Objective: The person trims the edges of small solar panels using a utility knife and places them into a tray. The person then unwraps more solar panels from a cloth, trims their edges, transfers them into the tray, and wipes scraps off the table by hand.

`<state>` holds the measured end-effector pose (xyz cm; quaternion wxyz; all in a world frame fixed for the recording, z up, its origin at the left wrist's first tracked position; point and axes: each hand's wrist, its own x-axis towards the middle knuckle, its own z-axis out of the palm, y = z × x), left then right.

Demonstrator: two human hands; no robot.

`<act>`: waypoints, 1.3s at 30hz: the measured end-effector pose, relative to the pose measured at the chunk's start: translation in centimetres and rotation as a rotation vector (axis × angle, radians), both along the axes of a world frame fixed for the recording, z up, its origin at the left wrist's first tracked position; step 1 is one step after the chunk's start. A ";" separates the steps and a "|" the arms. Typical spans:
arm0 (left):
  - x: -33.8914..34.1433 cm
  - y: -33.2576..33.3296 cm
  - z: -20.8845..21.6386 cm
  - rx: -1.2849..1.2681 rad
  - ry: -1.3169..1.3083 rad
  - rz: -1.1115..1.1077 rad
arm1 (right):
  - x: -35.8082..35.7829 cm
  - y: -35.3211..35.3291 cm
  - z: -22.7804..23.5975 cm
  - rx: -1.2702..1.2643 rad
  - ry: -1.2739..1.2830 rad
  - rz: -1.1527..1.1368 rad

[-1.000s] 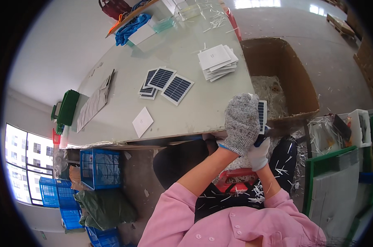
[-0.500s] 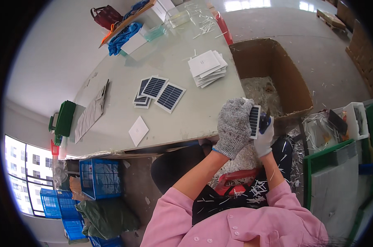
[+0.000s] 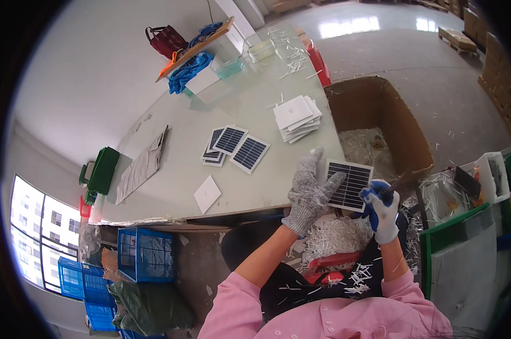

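Hands are holding one small solar panel [image 3: 350,185] between them, off the desk [image 3: 238,113] edge. Left hand [image 3: 310,194], grey-gloved, is pinching its 9 o'clock edge; right hand [image 3: 381,210], at 4 o'clock, is gripping a dark tool [image 3: 392,188] at its corner.

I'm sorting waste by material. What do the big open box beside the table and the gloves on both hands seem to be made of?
The box looks like plain brown corrugated cardboard, matte, with soft bent flaps. The left hand wears a speckled grey knit glove, probably cotton or a blend. The right hand wears a white knit glove with blue fingertips, likely a rubbery coating.
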<state>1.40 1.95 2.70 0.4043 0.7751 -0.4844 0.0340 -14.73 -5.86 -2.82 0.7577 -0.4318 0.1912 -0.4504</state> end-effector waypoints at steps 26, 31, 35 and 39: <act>5.1 6.2 0.3 0.362 -0.371 -0.189 | -1.7 1.6 -5.8 0.115 0.294 0.024; 3.1 2.4 -0.9 0.136 -0.402 0.045 | 1.0 1.6 -4.6 0.099 0.285 0.092; 0.6 0.6 -1.7 0.172 -0.411 -0.125 | 1.4 1.5 -5.3 0.190 0.256 0.094; -1.1 -2.1 -1.0 0.058 -0.352 -0.185 | 2.7 -0.6 -7.3 0.073 0.154 0.131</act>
